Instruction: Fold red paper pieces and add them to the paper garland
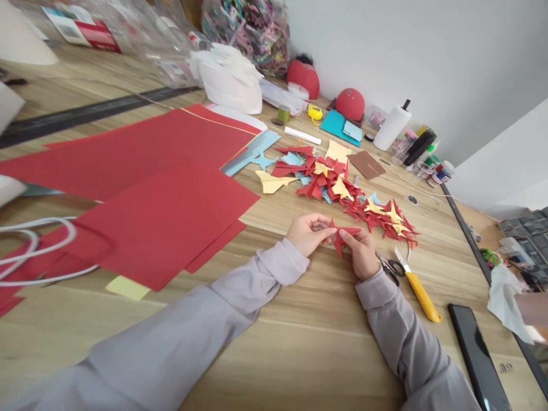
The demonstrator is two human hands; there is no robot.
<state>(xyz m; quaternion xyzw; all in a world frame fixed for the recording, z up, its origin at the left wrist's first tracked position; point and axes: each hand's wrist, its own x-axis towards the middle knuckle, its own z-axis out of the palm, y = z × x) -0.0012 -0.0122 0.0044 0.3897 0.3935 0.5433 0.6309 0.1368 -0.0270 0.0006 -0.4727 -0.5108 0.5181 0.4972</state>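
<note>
A small folded red paper star (pixel 338 242) is held up between both hands, just above the wooden table. My left hand (pixel 309 234) pinches its left side with thumb and fingers. On its right side, my right hand (pixel 362 251) grips it, the thumb lying on the paper. Beyond the hands spreads a pile of folded paper stars (pixel 317 185), mostly red with some yellow and light blue. Large red paper sheets (pixel 171 211) lie to the left. Close to my right wrist are black-handled scissors (pixel 390 267) and a yellow-handled cutter (pixel 422 294).
A black phone (pixel 475 354) lies at the lower right of the table (pixel 291 354). White cables (pixel 64 245) loop over the red sheets. Bottles and jars (pixel 422 148), a red pincushion (pixel 350 104) and a white tissue pack (pixel 231 83) stand toward the wall.
</note>
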